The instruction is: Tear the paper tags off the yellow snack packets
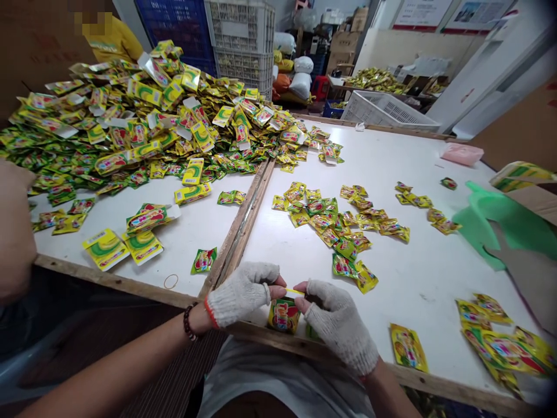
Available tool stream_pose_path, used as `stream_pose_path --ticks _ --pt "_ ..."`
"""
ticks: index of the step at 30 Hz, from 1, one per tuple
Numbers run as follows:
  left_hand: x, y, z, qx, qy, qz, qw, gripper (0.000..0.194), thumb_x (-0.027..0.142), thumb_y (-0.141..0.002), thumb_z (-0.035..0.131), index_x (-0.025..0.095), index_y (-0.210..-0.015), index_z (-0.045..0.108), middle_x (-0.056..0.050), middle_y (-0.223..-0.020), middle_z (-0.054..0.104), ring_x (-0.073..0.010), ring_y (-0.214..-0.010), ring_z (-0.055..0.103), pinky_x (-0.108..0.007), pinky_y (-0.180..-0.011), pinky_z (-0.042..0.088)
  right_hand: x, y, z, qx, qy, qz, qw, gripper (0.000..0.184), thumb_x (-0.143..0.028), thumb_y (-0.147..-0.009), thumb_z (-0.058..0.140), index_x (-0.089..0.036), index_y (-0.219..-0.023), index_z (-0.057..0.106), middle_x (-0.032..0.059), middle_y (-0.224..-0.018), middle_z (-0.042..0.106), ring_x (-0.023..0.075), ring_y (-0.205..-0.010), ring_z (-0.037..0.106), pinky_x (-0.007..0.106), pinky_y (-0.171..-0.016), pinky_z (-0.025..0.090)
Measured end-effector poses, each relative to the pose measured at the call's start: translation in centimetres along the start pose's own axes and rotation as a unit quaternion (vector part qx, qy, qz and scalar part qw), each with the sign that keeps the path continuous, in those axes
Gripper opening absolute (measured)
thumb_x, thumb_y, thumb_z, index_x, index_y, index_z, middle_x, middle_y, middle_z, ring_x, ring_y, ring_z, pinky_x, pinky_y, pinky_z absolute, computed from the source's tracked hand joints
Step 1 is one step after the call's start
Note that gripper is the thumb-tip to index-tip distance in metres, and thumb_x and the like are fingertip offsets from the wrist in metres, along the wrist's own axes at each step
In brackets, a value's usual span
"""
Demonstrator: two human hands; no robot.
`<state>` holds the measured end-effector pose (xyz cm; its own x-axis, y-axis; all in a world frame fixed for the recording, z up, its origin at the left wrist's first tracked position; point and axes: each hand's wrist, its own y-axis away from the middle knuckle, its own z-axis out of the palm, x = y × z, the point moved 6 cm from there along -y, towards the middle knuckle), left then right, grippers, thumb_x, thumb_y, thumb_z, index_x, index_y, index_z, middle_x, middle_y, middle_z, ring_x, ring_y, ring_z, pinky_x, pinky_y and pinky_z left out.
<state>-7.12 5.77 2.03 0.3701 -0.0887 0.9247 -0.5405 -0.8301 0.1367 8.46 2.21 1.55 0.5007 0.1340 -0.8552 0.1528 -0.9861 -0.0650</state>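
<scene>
Just above the table's front edge, a small green carton [284,316] with a red and white logo stands between my hands. Its white and yellow top flap [293,294] shows between my fingertips. My left hand [246,293], in a white fingerless knit glove, pinches the carton's upper left side. From the other side my right hand [335,316], gloved alike, grips the upper right, its fingers curled. What is inside the carton is hidden. Beyond my hands lies a loose group of yellow and green sachets [324,222]. A single yellow sachet [408,347] rests right of my right hand.
A large heap of cartons and sachets [143,116] covers the far left. A wooden strip [243,223] divides the white tabletop [270,249]. Flat yellow cartons [105,249] lie left, sachet strips [500,342] right. Green plastic [496,220] sits at the right edge. Another person's arm [15,232] is at left.
</scene>
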Motion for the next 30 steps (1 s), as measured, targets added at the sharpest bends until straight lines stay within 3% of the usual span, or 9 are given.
stream_pose_path --ticks 4,7,12,16,22,24,26,28,30 --pt "-0.2 0.1 0.3 -0.006 0.011 0.030 0.999 0.019 0.028 -0.082 0.057 0.012 -0.081 0.067 -0.001 -0.070 0.060 -0.0118 -0.066 0.053 -0.020 -0.060 0.042 -0.4 -0.4 -0.1 -0.029 -0.008 -0.006 1.000 0.014 -0.021 -0.079 0.059 -0.019 -0.085 0.072 0.0028 -0.078 0.072 0.0170 -0.071 0.065 0.025 -0.065 0.052" --pt "0.0 1.0 0.9 -0.003 0.008 0.118 0.993 0.021 0.029 -0.086 0.054 0.013 -0.087 0.067 -0.006 -0.081 0.064 -0.0147 -0.076 0.058 -0.024 -0.070 0.045 -1.1 0.1 -0.2 -0.038 0.002 -0.082 0.996 0.019 -0.019 -0.083 0.054 -0.021 -0.086 0.072 0.0037 -0.080 0.070 0.0162 -0.072 0.064 0.025 -0.066 0.052" --pt "0.8 2.7 1.8 -0.029 -0.113 0.219 0.969 0.022 0.022 -0.087 0.047 0.015 -0.089 0.068 -0.011 -0.083 0.062 -0.0170 -0.077 0.056 -0.027 -0.069 0.044 -1.5 2.3 0.3 -0.062 0.083 -0.244 0.964 0.040 -0.009 -0.080 0.049 -0.023 -0.116 0.062 0.0083 -0.102 0.068 0.0183 -0.086 0.065 0.028 -0.073 0.054" --pt "0.8 3.2 2.3 -0.047 -0.144 0.242 0.959 0.023 0.022 -0.085 0.050 0.016 -0.098 0.067 -0.013 -0.089 0.062 -0.0197 -0.082 0.057 -0.029 -0.072 0.045 -1.0 3.0 0.4 -0.015 0.108 -0.277 0.955 0.047 -0.006 -0.077 0.047 -0.021 -0.120 0.059 0.0107 -0.106 0.067 0.0211 -0.092 0.065 0.032 -0.075 0.055" --pt "-1.5 3.1 2.1 0.102 0.010 0.152 0.983 0.020 0.020 -0.086 0.050 0.014 -0.093 0.067 -0.006 -0.077 0.061 -0.0149 -0.074 0.058 -0.025 -0.068 0.048 0.3 2.3 1.0 0.056 0.021 -0.154 0.986 0.037 -0.010 -0.079 0.050 -0.029 -0.108 0.065 0.0056 -0.098 0.070 0.0230 -0.089 0.066 0.033 -0.080 0.055" --pt "-1.5 3.0 2.3 0.086 0.004 0.147 0.985 0.020 0.020 -0.086 0.049 0.014 -0.093 0.067 -0.006 -0.078 0.062 -0.0151 -0.074 0.059 -0.025 -0.069 0.048 0.8 2.3 1.5 0.055 -0.009 -0.119 0.991 0.035 -0.013 -0.079 0.053 -0.031 -0.106 0.065 0.0047 -0.100 0.069 0.0254 -0.093 0.065 0.035 -0.082 0.055" --pt "-0.9 2.6 1.6 0.061 -0.022 0.161 0.985 0.020 0.021 -0.086 0.051 0.014 -0.098 0.066 -0.009 -0.091 0.064 -0.0174 -0.086 0.061 -0.027 -0.079 0.049 2.0 2.3 1.6 0.053 -0.050 -0.052 0.996 0.028 -0.020 -0.079 0.056 -0.031 -0.103 0.066 0.0046 -0.101 0.069 0.0274 -0.094 0.064 0.038 -0.081 0.055" --pt "-0.5 1.9 -0.9 0.087 -0.083 0.169 0.978 0.024 0.023 -0.084 0.056 0.014 -0.105 0.062 -0.011 -0.107 0.062 -0.0202 -0.101 0.058 -0.030 -0.091 0.045 4.3 2.4 0.7 0.057 -0.124 0.060 0.989 0.022 -0.029 -0.079 0.060 -0.030 -0.101 0.065 0.0055 -0.100 0.069 0.0279 -0.089 0.066 0.039 -0.075 0.057" --pt "-0.6 1.1 -5.3 0.171 -0.178 0.147 0.958 0.028 0.022 -0.081 0.058 0.014 -0.109 0.058 -0.011 -0.114 0.059 -0.0212 -0.107 0.055 -0.033 -0.097 0.042 6.7 2.5 -0.9 0.056 -0.230 0.134 0.962 0.030 -0.045 -0.076 0.064 -0.029 -0.101 0.063 0.0072 -0.094 0.070 0.0275 -0.078 0.068 0.040 -0.063 0.058"
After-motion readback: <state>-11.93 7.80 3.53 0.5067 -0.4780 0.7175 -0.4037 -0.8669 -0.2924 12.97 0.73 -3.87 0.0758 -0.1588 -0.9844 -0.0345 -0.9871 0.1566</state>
